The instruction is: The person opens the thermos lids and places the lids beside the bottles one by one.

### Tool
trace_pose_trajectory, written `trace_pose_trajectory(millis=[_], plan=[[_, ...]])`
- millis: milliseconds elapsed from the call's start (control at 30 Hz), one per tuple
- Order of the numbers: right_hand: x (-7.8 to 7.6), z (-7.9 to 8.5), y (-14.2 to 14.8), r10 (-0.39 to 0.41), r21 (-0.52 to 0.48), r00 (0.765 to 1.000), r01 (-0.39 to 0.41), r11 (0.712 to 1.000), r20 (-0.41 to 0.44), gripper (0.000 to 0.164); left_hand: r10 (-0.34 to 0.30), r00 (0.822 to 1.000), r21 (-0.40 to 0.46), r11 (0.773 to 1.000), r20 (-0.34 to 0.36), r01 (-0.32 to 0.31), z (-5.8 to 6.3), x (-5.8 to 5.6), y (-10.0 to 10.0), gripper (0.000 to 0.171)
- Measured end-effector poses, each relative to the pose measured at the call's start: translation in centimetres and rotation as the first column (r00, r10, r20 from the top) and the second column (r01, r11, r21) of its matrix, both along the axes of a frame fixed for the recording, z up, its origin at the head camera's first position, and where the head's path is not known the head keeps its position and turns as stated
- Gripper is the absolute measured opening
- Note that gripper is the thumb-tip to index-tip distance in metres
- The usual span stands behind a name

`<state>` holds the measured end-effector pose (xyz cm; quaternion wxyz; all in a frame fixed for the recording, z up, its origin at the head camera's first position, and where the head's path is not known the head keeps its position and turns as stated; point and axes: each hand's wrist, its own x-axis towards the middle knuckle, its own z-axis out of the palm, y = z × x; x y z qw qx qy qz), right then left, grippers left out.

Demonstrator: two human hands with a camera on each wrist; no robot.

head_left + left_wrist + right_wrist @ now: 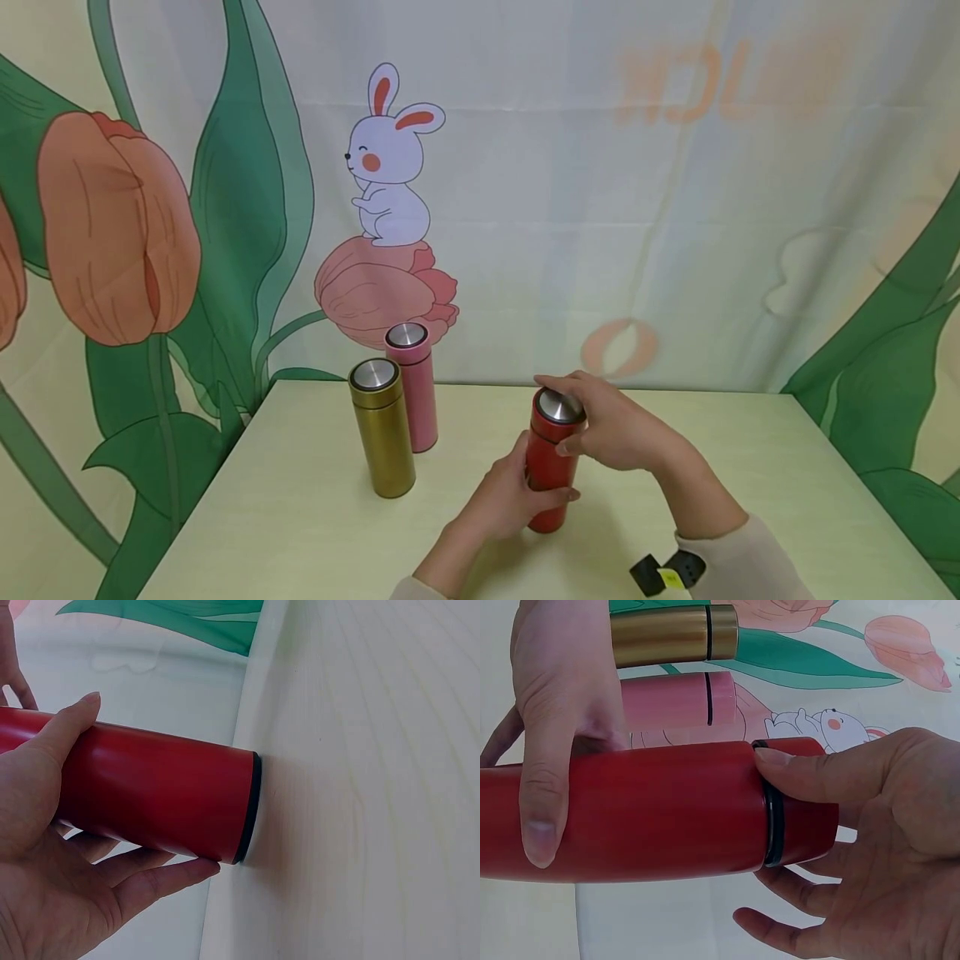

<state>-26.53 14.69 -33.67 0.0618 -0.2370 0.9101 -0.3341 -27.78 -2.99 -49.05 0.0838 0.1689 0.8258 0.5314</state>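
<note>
A red thermos flask (551, 467) with a silver-topped lid stands near the middle of the table, tilted slightly in the head view. My left hand (504, 492) grips its body low down, the thumb across the near side. From the right, my right hand (618, 421) holds the red lid (810, 814), thumb at the black ring below it and fingers round the far side. In the left wrist view the flask's black base rim (251, 810) is right at the tabletop. To the left stand a gold thermos flask (384, 433) and a pink thermos flask (417, 392), both upright with lids on.
The pale wooden table (247, 517) ends at a hanging cloth (525, 208) printed with tulips and a white rabbit. A black device with a yellow label (670, 577) sits at the right sleeve. The pink flask is partly behind the gold one.
</note>
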Motion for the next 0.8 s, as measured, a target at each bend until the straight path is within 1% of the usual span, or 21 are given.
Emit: trace_pose_trajectory(millis=[233, 333, 467, 567, 633, 700, 800], plan=[[0.03, -0.16, -0.02, 0.024, -0.038, 1.000, -0.023, 0.999, 0.019, 0.081, -0.001, 1.000, 0.003, 1.000, -0.003, 0.001, 0.00, 0.03, -0.01, 0.072], [-0.03, -0.26, 0.03, 0.033, -0.046, 0.999, -0.032, 0.998, 0.014, 0.085, 0.000, 1.000, 0.002, 1.000, -0.004, 0.000, 0.04, 0.09, -0.01, 0.071], [-0.03, -0.43, 0.09, 0.013, -0.071, 0.999, -0.011, 0.997, 0.029, 0.093, -0.003, 1.000, -0.001, 1.000, -0.005, 0.003, -0.01, 0.12, -0.03, 0.072], [-0.03, -0.63, 0.04, -0.008, -0.078, 1.000, 0.010, 0.997, 0.022, 0.097, -0.005, 1.000, 0.002, 1.000, 0.001, 0.005, -0.07, 0.09, -0.04, 0.073], [0.03, -0.72, -0.05, -0.028, -0.051, 0.999, 0.027, 0.998, -0.018, 0.097, -0.006, 1.000, 0.006, 1.000, 0.006, 0.005, -0.10, 0.05, -0.04, 0.074], [0.15, -0.82, -0.19, -0.069, -0.002, 0.995, 0.069, 0.998, -0.072, 0.097, -0.005, 1.000, 0.009, 1.000, 0.014, 0.005, -0.12, -0.01, 0.00, 0.076], [0.48, -0.85, -0.45, -0.138, 0.089, 0.977, 0.154, 0.984, -0.160, 0.097, -0.005, 1.000, 0.014, 1.000, 0.030, 0.004, -0.10, -0.06, 0.05, 0.076]])
